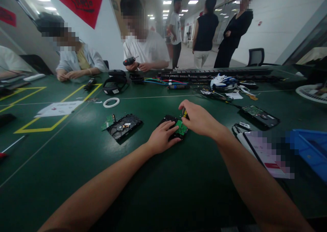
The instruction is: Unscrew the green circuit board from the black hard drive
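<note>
A hard drive (182, 129) with a green circuit board lies on the green table in front of me. My left hand (163, 136) holds it down, fingers across its top and thumb along the near edge. Above the drive's right end, my right hand (198, 118) is closed round a screwdriver (185, 114) with a yellow and black handle. The screwdriver's tip is hidden. Left of my hands sits a second hard drive (125, 126), tilted in view, with a loose green circuit board (108, 122) at its left end.
Another hard drive (260, 117), a phone (265, 153) and a blue bin (310, 150) are on the right. A white tape ring (111, 103), paper (58, 108) and a red-handled screwdriver (11, 146) lie left. Cables and gloves (223, 82) line the back, where people sit and stand.
</note>
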`<state>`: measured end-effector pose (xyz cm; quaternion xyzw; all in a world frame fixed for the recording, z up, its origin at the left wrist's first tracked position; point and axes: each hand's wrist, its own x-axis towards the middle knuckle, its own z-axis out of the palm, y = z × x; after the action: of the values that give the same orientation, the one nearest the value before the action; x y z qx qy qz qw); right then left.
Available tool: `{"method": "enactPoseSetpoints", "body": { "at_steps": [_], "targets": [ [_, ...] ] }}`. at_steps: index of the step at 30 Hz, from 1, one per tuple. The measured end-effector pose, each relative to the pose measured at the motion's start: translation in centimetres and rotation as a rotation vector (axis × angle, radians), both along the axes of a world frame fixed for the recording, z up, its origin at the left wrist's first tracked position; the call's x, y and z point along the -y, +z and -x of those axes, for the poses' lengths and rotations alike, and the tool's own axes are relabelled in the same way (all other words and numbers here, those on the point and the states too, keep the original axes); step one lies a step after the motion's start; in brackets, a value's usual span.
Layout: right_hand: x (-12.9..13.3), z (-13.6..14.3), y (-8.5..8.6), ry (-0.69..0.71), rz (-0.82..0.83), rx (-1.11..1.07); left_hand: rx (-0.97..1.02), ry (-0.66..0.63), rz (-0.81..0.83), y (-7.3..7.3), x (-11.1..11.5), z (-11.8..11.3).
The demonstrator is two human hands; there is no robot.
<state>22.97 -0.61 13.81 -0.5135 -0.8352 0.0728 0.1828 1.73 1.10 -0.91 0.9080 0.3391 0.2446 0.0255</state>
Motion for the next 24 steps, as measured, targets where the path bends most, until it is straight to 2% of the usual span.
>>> {"method": "enactPoseSetpoints", "body": {
  "at_steps": [5,15,20,24],
  "targets": [
    [0.06,-0.05,-0.01,-0.028,0.021,-0.033,0.0,0.004,0.007,0.21,0.21,0.0],
    [0.08,0.12,0.14,-0.085,0.001,0.046,-0.007,0.003,-0.009,0.13,0.18,0.11],
    [-0.26,-0.3,0.17,-0.001,-0.018,-0.026,-0.008,0.008,-0.009,0.11,0.19,0.1],
    [-0.29,-0.34,-0.02,-0.002,0.018,-0.116,-0.004,0.007,-0.007,0.17,0.16,0.1]
  ]
}}
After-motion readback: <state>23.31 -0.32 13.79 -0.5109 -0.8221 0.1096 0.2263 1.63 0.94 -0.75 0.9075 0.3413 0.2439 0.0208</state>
